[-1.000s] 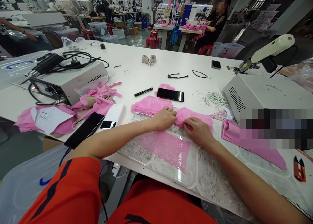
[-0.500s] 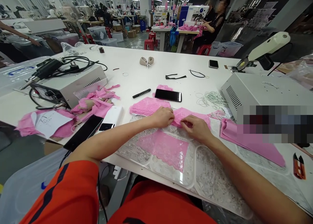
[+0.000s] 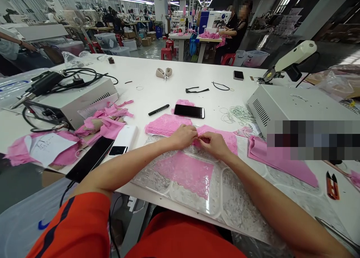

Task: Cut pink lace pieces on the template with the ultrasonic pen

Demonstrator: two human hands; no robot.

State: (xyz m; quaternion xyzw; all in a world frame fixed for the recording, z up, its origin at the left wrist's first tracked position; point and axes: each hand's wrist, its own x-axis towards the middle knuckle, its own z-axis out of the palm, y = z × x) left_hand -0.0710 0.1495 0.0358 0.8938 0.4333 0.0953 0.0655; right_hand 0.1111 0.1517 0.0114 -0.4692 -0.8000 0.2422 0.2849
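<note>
Pink lace pieces lie in front of me: a stack (image 3: 163, 125) on the left and another piece (image 3: 229, 141) on the right. My left hand (image 3: 185, 135) rests at the stack's right edge, its fingers curled closed over pink lace. My right hand (image 3: 212, 143) is pinched, fingertips meeting the left hand's at the inner edge of the right lace. What exactly is between the fingertips is too small to tell. Below both hands, a flat pink lace piece (image 3: 188, 171) shows under a clear plastic sheet (image 3: 216, 209).
A black phone (image 3: 189, 111) and a pen (image 3: 158, 110) lie beyond the hands. Grey machine boxes stand left (image 3: 75, 100) and right (image 3: 303, 104). Folded pink fabric (image 3: 281, 160) and red snips (image 3: 332, 185) are at right. A person (image 3: 234, 35) sits in the background.
My right hand has moved left, closing the gap to my left hand so the fingertips meet. The whole view has shifted slightly, with table items appearing further left.
</note>
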